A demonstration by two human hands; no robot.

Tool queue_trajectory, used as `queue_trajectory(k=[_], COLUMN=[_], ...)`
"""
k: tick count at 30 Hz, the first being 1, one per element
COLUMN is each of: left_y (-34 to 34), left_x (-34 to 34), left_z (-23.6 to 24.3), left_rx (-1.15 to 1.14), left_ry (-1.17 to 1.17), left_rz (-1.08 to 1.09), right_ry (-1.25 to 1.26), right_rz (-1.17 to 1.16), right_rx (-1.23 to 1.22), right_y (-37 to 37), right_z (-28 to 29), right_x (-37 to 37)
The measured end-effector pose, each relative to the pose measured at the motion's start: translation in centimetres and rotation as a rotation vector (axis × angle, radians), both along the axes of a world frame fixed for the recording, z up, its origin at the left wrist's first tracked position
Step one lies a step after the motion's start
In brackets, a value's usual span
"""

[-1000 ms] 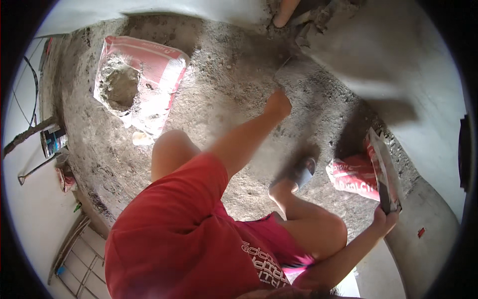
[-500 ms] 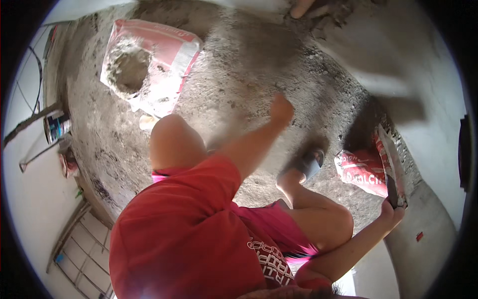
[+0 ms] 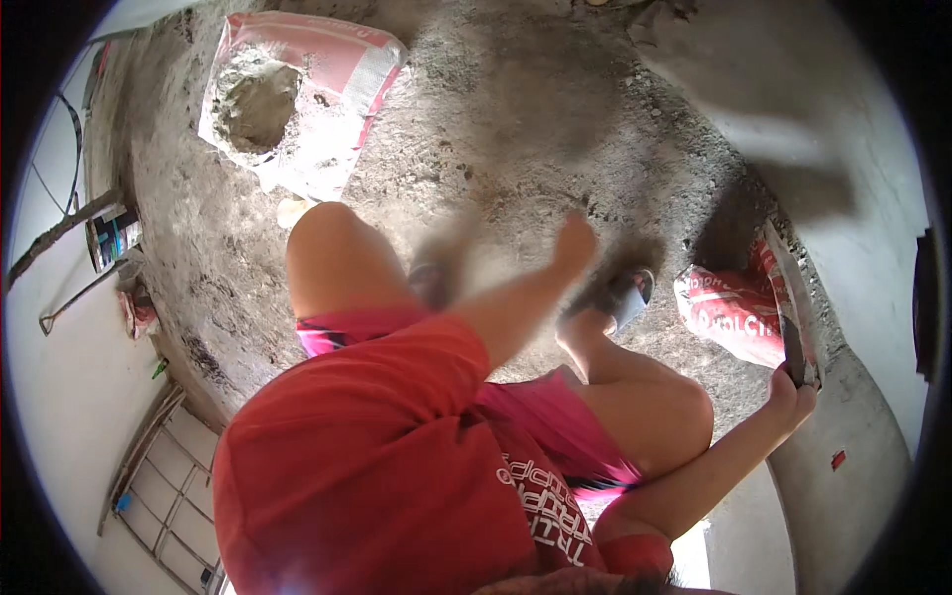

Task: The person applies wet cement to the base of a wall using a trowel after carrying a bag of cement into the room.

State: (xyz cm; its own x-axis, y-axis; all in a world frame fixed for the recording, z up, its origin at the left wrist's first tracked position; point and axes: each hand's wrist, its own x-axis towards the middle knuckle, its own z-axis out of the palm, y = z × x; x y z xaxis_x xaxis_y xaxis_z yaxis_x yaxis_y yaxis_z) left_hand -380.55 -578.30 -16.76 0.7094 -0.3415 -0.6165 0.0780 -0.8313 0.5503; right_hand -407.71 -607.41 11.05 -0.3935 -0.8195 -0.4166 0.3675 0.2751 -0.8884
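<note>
My left hand (image 3: pixel 575 243) hovers over the rough grey ground ahead of my knees. It looks curled into a fist, slightly blurred, with nothing visible in it. Far to the right, my right hand (image 3: pixel 791 397) is closed around the lower end of a dark, flat, blade-like tool (image 3: pixel 791 342), seen almost edge-on. Right beside that tool stands a crumpled red and white sack (image 3: pixel 734 312), its side raised near the wall. Whether the tool touches the sack I cannot tell. The fingers of my right hand are mostly hidden.
A flattened red and white sack (image 3: pixel 347 50) lies at the far left, bearing a grey, hollowed heap of mortar-like material (image 3: pixel 233 94). My sandalled foot (image 3: pixel 630 297) rests between my hands. A pale wall (image 3: pixel 843 119) rises on the right. Metal bars (image 3: pixel 174 496) lean at the lower left.
My left hand has come back toward me and slightly right. The view has shifted a little, so both sacks appear higher. My right hand keeps its hold on the dark tool.
</note>
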Motion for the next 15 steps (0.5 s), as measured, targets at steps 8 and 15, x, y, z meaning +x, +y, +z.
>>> queue_trajectory(k=[8,15], left_y=[-0.1,-14.0], left_x=[12.6,13.2], left_z=[-2.4,-3.7], left_rx=[0.267,-0.007], left_ry=[-0.645,0.182], left_rz=[-0.834,-0.15], right_ry=[0.238,0.134], right_rz=[0.241,-0.292], right_rx=[-0.088,-0.045], right_y=[0.9,6.2], right_z=[-2.4,6.4], right_x=[-4.3,-6.6])
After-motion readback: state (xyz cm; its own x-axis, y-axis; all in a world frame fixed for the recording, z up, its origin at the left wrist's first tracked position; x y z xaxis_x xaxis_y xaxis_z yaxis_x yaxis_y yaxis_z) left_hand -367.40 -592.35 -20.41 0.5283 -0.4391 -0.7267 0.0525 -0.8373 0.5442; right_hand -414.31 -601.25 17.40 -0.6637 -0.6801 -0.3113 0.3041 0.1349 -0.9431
